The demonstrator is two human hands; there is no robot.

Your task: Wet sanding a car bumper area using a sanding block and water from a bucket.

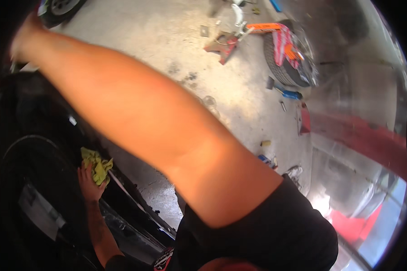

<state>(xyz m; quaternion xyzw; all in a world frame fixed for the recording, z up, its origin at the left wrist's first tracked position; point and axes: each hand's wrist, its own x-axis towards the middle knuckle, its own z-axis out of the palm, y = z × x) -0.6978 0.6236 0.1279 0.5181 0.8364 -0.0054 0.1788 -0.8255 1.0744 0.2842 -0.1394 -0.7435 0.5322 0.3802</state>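
Observation:
A yellow-green cloth (97, 166) is under the fingers of my left hand (93, 186), which is closed on it. Hand and cloth rest on a dark, glossy black car body part (40, 156) at the lower left. My right arm stretches across the picture from lower right to upper left. At its end, my right hand (27, 38) is at the far left rim, above the far end of the black part. Its fingers are blurred and mostly out of sight, so what it touches cannot be made out.
On the concrete floor at the far right lies a tyre (282, 67) with a red-and-white cloth (282, 45) over it. Beside it are a red jack stand (222, 47) and a blue-handled tool (287, 93). A car wheel (61, 10) shows at the upper left.

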